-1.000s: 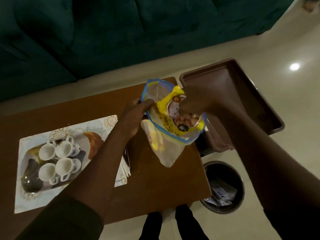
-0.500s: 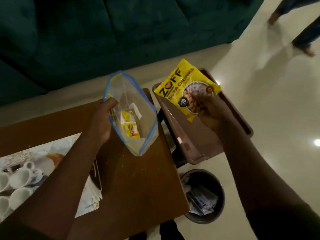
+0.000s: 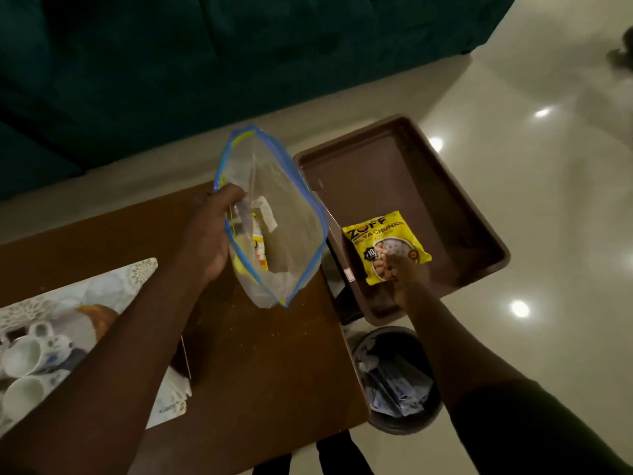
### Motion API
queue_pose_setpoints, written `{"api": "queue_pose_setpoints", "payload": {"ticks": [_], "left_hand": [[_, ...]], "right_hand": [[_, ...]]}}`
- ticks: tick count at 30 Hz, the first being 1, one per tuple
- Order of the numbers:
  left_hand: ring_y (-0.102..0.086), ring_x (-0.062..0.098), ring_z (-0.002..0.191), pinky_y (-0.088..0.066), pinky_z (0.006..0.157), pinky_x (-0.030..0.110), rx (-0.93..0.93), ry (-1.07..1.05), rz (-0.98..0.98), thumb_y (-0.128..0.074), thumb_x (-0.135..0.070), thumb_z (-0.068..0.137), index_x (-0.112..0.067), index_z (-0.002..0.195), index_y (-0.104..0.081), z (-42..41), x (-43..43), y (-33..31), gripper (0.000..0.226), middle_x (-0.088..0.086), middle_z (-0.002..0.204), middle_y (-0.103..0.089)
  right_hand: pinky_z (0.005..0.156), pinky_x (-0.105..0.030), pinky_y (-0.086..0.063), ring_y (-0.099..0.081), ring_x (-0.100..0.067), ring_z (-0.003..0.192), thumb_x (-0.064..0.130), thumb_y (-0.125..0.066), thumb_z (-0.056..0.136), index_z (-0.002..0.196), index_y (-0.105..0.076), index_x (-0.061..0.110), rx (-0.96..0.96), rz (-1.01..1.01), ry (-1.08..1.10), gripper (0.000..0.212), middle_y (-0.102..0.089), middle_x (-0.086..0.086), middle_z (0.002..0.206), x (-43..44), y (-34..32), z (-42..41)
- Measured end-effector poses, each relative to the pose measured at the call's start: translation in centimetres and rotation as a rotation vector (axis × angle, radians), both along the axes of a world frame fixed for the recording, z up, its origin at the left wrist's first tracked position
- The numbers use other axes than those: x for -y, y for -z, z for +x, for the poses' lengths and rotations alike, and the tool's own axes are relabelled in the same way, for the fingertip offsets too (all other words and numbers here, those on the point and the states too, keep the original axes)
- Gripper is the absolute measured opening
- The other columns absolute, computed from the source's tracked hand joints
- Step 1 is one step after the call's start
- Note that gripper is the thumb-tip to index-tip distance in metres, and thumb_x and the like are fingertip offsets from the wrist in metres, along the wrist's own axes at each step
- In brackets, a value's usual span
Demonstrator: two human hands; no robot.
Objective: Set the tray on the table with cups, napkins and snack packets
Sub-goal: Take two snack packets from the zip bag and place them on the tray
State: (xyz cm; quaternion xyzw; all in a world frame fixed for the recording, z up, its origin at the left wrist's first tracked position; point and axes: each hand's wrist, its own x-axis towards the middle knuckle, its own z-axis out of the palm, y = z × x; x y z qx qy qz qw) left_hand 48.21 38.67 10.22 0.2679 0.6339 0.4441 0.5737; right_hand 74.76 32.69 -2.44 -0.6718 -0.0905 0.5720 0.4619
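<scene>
A brown tray [image 3: 394, 173] stands just off the right end of the wooden table [image 3: 257, 354]. A yellow snack packet [image 3: 383, 241] lies flat in the tray near its front. My right hand [image 3: 409, 279] rests on the packet's near edge, fingers pinched on it. My left hand [image 3: 212, 234] holds up a clear zip bag [image 3: 287, 207] with a blue rim, mouth open, above the table's right part. Another yellow packet [image 3: 260, 250] shows inside the bag. Several white cups [image 3: 24, 354] lie on a patterned mat [image 3: 113, 286] at the left.
White napkins [image 3: 174, 389] stick out beside the mat, partly under my left arm. A round bin [image 3: 394, 382] with paper in it stands on the floor below the tray. A dark green sofa [image 3: 205, 63] runs along the far side. A person's foot [image 3: 620, 56] is at the far right.
My right hand pulled the yellow packet out of the zip bag, carried it right and lowered it into the tray. My left hand kept the bag up.
</scene>
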Motion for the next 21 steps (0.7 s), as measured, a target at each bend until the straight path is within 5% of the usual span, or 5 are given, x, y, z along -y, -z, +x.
{"api": "queue_pose_setpoints", "payload": {"ticks": [3,6,13,17,21], "left_hand": [[-0.062,0.012,0.072,-0.051,0.073,0.029,0.01,0.011,-0.031,-0.054,-0.014,0.089,-0.018,0.085,-0.064,0.7,0.1,0.0,0.011,-0.001,0.075,-0.063],[-0.062,0.009,0.065,-0.051,0.068,0.026,0.025,-0.003,-0.033,-0.054,-0.012,0.089,-0.02,0.078,-0.064,1.0,0.4,-0.2,0.017,-0.004,0.068,-0.064],[-0.06,0.019,0.074,-0.048,0.08,0.035,0.0,0.031,-0.027,-0.051,-0.011,0.088,-0.011,0.095,-0.063,1.5,0.7,-0.7,0.014,0.007,0.082,-0.06],[-0.061,0.01,0.055,-0.051,0.058,0.021,-0.004,0.116,0.041,-0.046,-0.009,0.09,-0.014,0.068,-0.067,1.1,1.1,-1.5,0.031,0.001,0.062,-0.063],[-0.057,0.004,0.043,-0.046,0.049,0.016,0.017,0.05,0.015,-0.045,-0.005,0.09,-0.011,0.067,-0.055,-0.3,1.1,-1.9,0.025,-0.006,0.047,-0.059]], "right_hand": [[0.103,-0.047,-0.043,-0.052,-0.038,0.122,0.023,-0.073,0.083,0.131,-0.043,-0.004,0.556,-0.294,-0.131,0.063,-0.051,-0.022,0.133,0.1,0.3,1.1],[0.104,-0.044,-0.038,-0.045,-0.035,0.124,0.031,-0.067,0.081,0.13,-0.045,0.007,0.998,-0.313,-0.076,0.059,-0.046,-0.017,0.133,-0.6,-2.4,1.8],[0.067,-0.041,-0.056,-0.064,-0.024,0.072,0.007,-0.062,0.081,0.086,-0.063,0.014,0.446,0.701,-0.288,0.009,-0.066,-0.008,0.08,-4.6,-14.9,-6.9],[0.071,-0.047,-0.061,-0.073,-0.024,0.066,0.009,-0.063,0.08,0.07,-0.061,0.018,0.223,0.547,-0.7,0.013,-0.07,-0.004,0.067,-4.7,-16.9,-12.2],[0.082,-0.04,-0.056,-0.069,-0.032,0.091,0.016,-0.061,0.084,0.099,-0.065,-0.001,0.514,0.236,-0.978,0.023,-0.072,-0.02,0.098,-5.0,-14.4,-14.8]]}}
